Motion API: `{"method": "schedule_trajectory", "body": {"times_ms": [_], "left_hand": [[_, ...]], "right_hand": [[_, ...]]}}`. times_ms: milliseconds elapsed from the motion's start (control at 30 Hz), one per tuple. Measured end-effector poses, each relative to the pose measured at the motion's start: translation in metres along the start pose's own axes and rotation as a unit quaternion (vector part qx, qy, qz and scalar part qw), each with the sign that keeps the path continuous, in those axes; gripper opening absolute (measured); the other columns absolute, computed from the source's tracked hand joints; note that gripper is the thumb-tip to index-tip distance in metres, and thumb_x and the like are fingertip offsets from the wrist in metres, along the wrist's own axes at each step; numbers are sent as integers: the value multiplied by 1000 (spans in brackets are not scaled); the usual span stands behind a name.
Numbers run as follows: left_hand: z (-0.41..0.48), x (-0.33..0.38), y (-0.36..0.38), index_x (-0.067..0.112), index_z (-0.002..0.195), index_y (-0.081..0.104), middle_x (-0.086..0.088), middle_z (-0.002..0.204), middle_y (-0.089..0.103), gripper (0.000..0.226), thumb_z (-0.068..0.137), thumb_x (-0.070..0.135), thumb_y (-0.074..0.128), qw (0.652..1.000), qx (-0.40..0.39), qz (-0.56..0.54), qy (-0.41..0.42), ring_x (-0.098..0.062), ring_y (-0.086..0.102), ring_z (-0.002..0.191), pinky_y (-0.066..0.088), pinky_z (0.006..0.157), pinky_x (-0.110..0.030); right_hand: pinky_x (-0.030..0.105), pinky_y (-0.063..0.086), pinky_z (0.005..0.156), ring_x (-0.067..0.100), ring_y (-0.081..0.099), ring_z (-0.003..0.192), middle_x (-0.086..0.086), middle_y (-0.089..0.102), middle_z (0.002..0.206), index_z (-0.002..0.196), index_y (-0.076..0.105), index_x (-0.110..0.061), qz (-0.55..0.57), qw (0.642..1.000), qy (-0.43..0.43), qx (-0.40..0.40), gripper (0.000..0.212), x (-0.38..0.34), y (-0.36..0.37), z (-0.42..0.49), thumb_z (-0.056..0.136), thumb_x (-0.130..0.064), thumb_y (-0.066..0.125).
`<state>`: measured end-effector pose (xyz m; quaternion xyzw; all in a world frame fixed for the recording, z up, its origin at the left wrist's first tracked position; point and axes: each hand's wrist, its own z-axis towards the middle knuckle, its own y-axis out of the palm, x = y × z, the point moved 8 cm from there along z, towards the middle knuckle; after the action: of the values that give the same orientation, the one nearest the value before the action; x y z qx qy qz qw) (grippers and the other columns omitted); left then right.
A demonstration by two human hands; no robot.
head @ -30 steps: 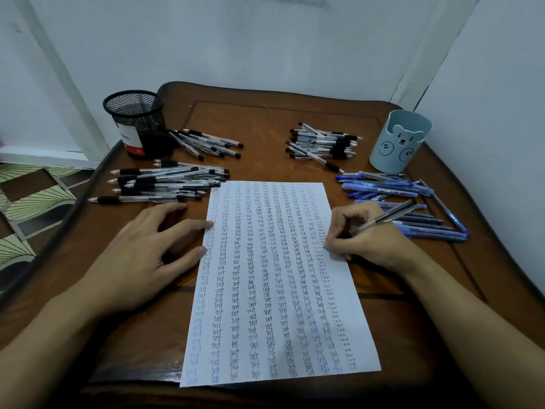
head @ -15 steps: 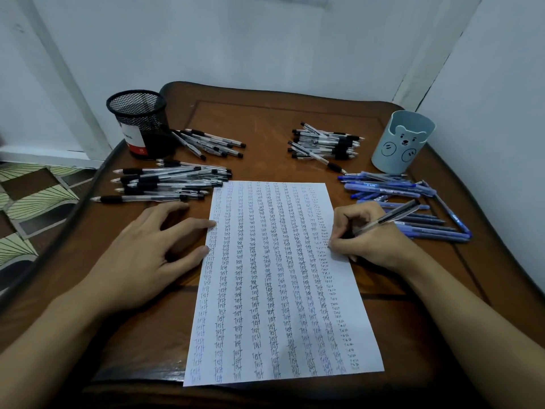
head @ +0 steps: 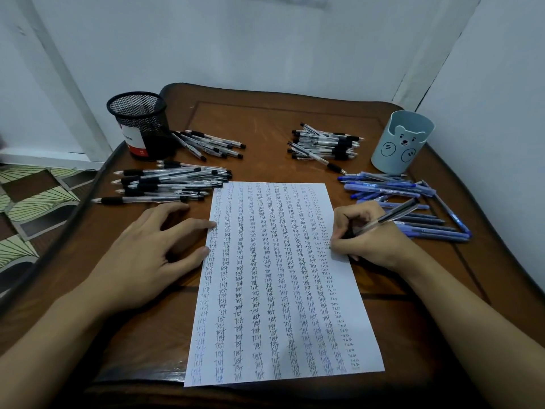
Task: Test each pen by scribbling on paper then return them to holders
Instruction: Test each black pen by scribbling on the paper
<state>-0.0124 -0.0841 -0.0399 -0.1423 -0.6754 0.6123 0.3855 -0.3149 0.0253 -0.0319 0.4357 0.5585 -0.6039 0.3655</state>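
**Head view.** Your right hand (head: 374, 242) holds a pen (head: 392, 215), fingers clamped round its barrel. The tip meets the paper (head: 283, 290) near its right edge, about a third of the way down. Your left hand (head: 147, 255) lies flat with fingers spread, and the fingertips touch the paper's left edge.

Columns of the word "test" cover nearly the whole sheet, so testing looks far along. Returning looks unstarted. No pen shows above the rim of the mesh holder (head: 138, 125), beyond the paper's top left corner. None shows above the bear cup (head: 402, 143), beyond its top right corner.

Black pens (head: 168, 184) lie left of the paper. Two more piles (head: 209, 144) (head: 324, 144) lie beyond its top edge, and blue pens (head: 389, 187) lie to its right. You cannot tell which piles are already tested.
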Motion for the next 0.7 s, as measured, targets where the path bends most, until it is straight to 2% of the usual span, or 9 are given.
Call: {"method": "schedule_trajectory", "body": {"times_ms": [233, 400, 500, 633, 700], "left_hand": [[0, 0, 0, 63, 138, 41, 13, 156, 29, 63, 82, 87, 25, 1000, 3, -4, 0, -12, 27, 145, 34, 114, -44], [1, -1, 0, 64, 137, 41, 15, 155, 29, 63, 81, 87, 24, 1000, 1, -6, -3, -11, 26, 144, 34, 114, -43], [1, 0, 0, 63, 137, 41, 15, 154, 29, 63, 81, 87, 25, 1000, -1, -5, -3, -11, 27, 143, 34, 114, -44], [1, -1, 1, 65, 136, 41, 15, 154, 29, 61, 81, 87, 25, 1000, 2, -7, 0, -10, 27, 143, 34, 115, -44], [2, -1, 0, 65, 136, 41, 15, 154, 30, 61, 82, 87, 24, 1000, 2, 0, 3, -10, 27, 143, 33, 115, -43]], "right_hand": [[24, 38, 41, 18, 48, 39, 16, 58, 62, 58, 53, -3, -6, 1000, 2, 16, 35, -2, -1, 0, 74, 22, 70], [24, 37, 41, 20, 47, 39, 18, 57, 62, 53, 54, -12, -6, 1000, -1, 8, 41, -3, -1, 0, 72, 20, 72], [25, 38, 41, 23, 47, 40, 20, 56, 62, 55, 54, -8, -11, 1000, -2, 10, 39, -3, -1, 0, 74, 22, 70], [24, 37, 42, 13, 47, 40, 8, 55, 57, 54, 50, -10, -35, 999, 3, 17, 41, -1, 2, 1, 75, 19, 70], [23, 36, 44, 13, 47, 46, 9, 55, 59, 53, 48, -12, -16, 1000, 2, 26, 44, -5, 2, 0, 78, 19, 67]]}}
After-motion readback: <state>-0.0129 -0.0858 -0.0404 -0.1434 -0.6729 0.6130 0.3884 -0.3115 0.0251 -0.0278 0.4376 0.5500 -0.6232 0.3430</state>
